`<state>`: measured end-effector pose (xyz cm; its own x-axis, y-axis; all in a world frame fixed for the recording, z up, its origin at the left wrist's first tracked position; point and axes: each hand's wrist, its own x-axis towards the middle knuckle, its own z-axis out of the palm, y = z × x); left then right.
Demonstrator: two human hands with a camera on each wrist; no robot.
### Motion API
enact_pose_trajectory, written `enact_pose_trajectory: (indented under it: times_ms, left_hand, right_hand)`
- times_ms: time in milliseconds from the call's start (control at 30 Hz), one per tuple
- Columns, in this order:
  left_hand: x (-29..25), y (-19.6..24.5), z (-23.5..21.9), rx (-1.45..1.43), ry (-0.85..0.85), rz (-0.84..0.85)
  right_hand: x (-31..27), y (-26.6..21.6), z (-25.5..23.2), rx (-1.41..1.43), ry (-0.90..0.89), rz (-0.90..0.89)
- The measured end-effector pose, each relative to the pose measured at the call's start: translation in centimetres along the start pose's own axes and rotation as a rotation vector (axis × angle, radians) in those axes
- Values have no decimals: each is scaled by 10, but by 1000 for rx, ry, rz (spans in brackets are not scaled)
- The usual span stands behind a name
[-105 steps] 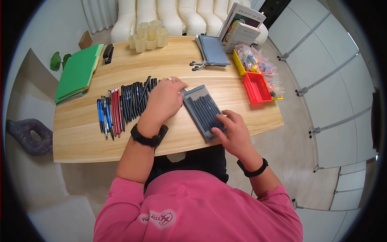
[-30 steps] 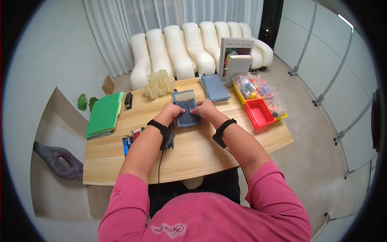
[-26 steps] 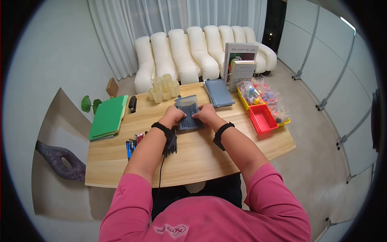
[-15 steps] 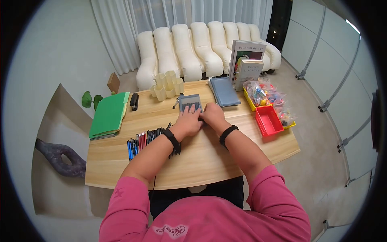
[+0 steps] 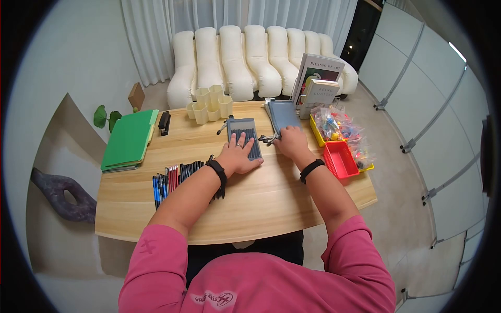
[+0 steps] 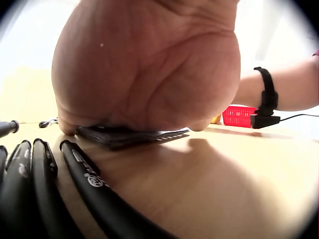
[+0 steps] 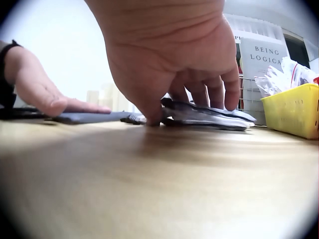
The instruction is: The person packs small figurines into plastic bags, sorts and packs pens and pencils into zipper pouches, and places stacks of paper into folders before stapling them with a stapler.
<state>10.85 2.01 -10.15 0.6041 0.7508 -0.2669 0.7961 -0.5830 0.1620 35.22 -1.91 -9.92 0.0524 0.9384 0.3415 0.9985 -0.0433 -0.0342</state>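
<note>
A grey mesh-windowed pouch filled with dark pens lies flat on the wooden table, near its middle. The left hand rests across the pouch's near part, open, fingers straight and spread, seemingly to steady it against the wood. Just to the right, the right hand grips the near edge of stacked grey-blue pouches, its thumb low at the side and fingers over the top, a hold that would take the layers together.

Left of the pen pouch, blue pens, red pencils and black pens lie side by side, apparently grouped by colour; the left forearm partly hides the row. Beyond are a hexagonal-celled holder, a black stapler and a green folder. On the right, books stand upright at the far side, a yellow basket holds bagged small items, and a red basket sits nearer.
</note>
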Motion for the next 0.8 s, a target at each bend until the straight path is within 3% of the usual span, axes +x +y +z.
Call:
enact_pose_trajectory:
  times_ms: [300, 400, 433, 467, 567, 633, 667, 733, 767, 800]
  left_hand:
    - [5, 3, -3, 1, 24, -4]
    - [7, -3, -2, -29, 27, 32]
    - [11, -8, 1, -36, 35, 33]
    - [15, -13, 3, -132, 75, 28]
    - [3, -23, -8, -355, 192, -6]
    - [-6, -44, -5, -602, 597, 120]
    - [-18, -50, 1, -604, 578, 117]
    - [-73, -45, -23, -900, 683, -74]
    - [-96, -38, -28, -903, 678, -80]
    - [-120, -26, -28, -1334, 521, -50]
  right_hand:
    - [-3, 2, 15, -76, -66, -26]
    - [3, 10, 9, -31, 11, -46]
    - [6, 13, 6, 24, 11, 50]
    - [9, 17, 2, 80, 12, 147]
    - [10, 26, -21, 66, 155, 130]
    - [7, 28, -38, 67, 191, 141]
    - [2, 27, -53, 94, 243, 159]
    - [-20, 12, -89, 122, 287, 182]
    - [-37, 2, -104, 142, 317, 122]
    - [-55, -9, -121, 163, 344, 56]
